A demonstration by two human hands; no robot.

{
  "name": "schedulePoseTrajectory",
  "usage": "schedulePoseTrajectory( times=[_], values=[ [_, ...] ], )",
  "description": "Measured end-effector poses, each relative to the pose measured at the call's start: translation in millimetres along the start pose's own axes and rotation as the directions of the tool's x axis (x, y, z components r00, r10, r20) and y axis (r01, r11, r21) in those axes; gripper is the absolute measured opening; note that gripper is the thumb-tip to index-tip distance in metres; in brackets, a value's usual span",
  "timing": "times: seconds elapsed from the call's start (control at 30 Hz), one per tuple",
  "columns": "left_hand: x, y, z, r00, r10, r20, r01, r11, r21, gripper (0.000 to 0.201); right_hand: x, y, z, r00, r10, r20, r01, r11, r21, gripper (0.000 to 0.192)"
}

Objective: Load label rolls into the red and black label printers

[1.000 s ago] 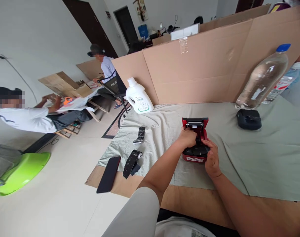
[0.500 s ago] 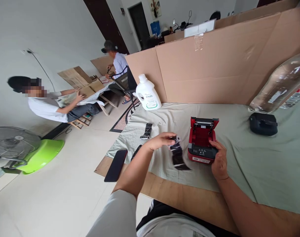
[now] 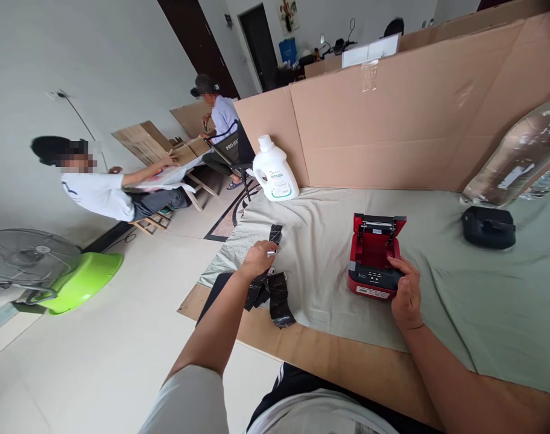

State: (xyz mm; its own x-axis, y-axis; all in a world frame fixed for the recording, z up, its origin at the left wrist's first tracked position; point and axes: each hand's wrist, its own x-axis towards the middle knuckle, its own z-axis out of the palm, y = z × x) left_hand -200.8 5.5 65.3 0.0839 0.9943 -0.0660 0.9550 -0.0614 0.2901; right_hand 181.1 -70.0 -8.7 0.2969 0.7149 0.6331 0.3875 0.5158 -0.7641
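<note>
My left hand point(image 3: 258, 260) is closed at the left of the cloth, its fingertips on the pale core of a small black roll point(image 3: 275, 232) whose strip trails behind. Just below it, a second black roll with a loose strip point(image 3: 280, 299) lies on the cloth. More dark material beside it is partly covered by my forearm. My right hand point(image 3: 406, 294) grips the right front corner of a red and black label printer point(image 3: 369, 276). The printer stands with its lid raised and its red compartment bare.
A white detergent jug point(image 3: 275, 172) stands by the cardboard wall point(image 3: 383, 132). At the right are a black case point(image 3: 488, 227) and a large plastic bottle point(image 3: 510, 157). A dark phone point(image 3: 214, 295) is partly under my left forearm. Two people sit at another table on the left.
My left hand has moved left, let go of one black strip roll, and taken hold of the other by its core. My right hand stays on the printer.
</note>
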Motion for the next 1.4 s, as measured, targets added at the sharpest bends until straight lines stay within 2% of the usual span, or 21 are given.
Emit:
schedulePoseTrajectory(
  times=[0.03,0.1,0.23,0.27,0.33,0.37,0.4,0.43,0.5,0.57,0.63,0.7,0.83,0.9,1.03,1.13,1.23,1.33,1.4],
  values=[
    [6,-2,1.2,0.998,-0.053,-0.033,0.054,0.997,0.050,0.037,0,0,0,1.000,0.002,0.003,-0.002,1.000,0.001,0.043],
    [18,-6,4.6,0.990,-0.138,-0.031,0.140,0.986,0.091,0.041,0,2,-1,1.000,-0.003,0.005,0.003,1.000,0.004,0.042],
    [33,0,8.1,0.986,-0.165,-0.027,0.166,0.986,0.026,0.036,0,5,-1,0.999,-0.031,0.006,0.031,0.999,0.006,0.038],
    [33,6,6.8,0.987,-0.154,-0.041,0.152,0.988,-0.033,0.035,0,5,-1,1.000,-0.031,0.006,0.031,1.000,0.005,0.036],
    [29,26,1.9,0.997,-0.054,-0.060,0.034,0.957,-0.289,0.036,0,4,-1,1.000,-0.016,0.010,0.016,1.000,-0.002,0.034],
    [24,39,-1.2,0.997,0.045,-0.066,-0.070,0.886,-0.458,0.037,1,3,-2,1.000,-0.010,0.014,0.010,1.000,-0.006,0.033],
    [18,55,-4.4,0.982,0.173,-0.077,-0.183,0.765,-0.618,0.039,2,1,-3,1.000,-0.003,0.020,0.003,1.000,-0.012,0.032],
    [12,72,-7.1,0.945,0.315,-0.094,-0.279,0.618,-0.735,0.040,3,0,-3,1.000,0.002,0.027,-0.002,1.000,-0.018,0.031],
    [2,110,-9.4,0.826,0.551,-0.121,-0.391,0.404,-0.827,0.035,5,-4,-5,0.999,0.002,0.052,-0.001,1.000,-0.030,0.032],
    [-2,146,-5.4,0.727,0.660,-0.186,-0.496,0.319,-0.808,0.024,7,-8,-8,0.996,-0.024,0.081,0.027,0.999,-0.039,0.041],
    [4,176,5.1,0.682,0.684,-0.258,-0.599,0.319,-0.734,0.014,8,-11,-10,0.992,-0.070,0.110,0.077,0.995,-0.062,0.057],
    [16,195,18.6,0.647,0.704,-0.292,-0.669,0.340,-0.661,0.011,9,-13,-11,0.987,-0.101,0.127,0.115,0.987,-0.111,0.064],
    [37,207,38.9,0.546,0.814,-0.198,-0.715,0.329,-0.617,0.015,10,-12,-11,0.987,-0.091,0.129,0.115,0.975,-0.191,0.054],
    [40,206,43.5,0.522,0.839,-0.154,-0.702,0.319,-0.637,0.018,11,-11,-11,0.987,-0.088,0.136,0.115,0.972,-0.205,0.052],
    [39,205,49.2,0.537,0.829,-0.155,-0.651,0.290,-0.702,0.020,10,-10,-11,0.984,-0.087,0.156,0.118,0.972,-0.205,0.051],
    [41,208,50.2,0.537,0.823,-0.186,-0.704,0.316,-0.636,0.026,7,-7,-11,0.992,-0.047,0.120,0.070,0.979,-0.194,0.054],
    [46,213,46.9,0.545,0.826,-0.140,-0.779,0.438,-0.448,0.031,4,-2,-10,1.000,0.026,0.013,-0.023,0.985,-0.174,0.055],
    [52,220,43.8,0.624,0.780,-0.040,-0.763,0.598,-0.245,0.031,3,2,-9,0.997,0.066,-0.032,-0.070,0.986,-0.150,0.050],
    [55,226,43.5,0.668,0.744,0.029,-0.730,0.662,-0.170,0.026,4,2,-9,0.998,0.066,-0.021,-0.068,0.988,-0.140,0.046]
  ],
)
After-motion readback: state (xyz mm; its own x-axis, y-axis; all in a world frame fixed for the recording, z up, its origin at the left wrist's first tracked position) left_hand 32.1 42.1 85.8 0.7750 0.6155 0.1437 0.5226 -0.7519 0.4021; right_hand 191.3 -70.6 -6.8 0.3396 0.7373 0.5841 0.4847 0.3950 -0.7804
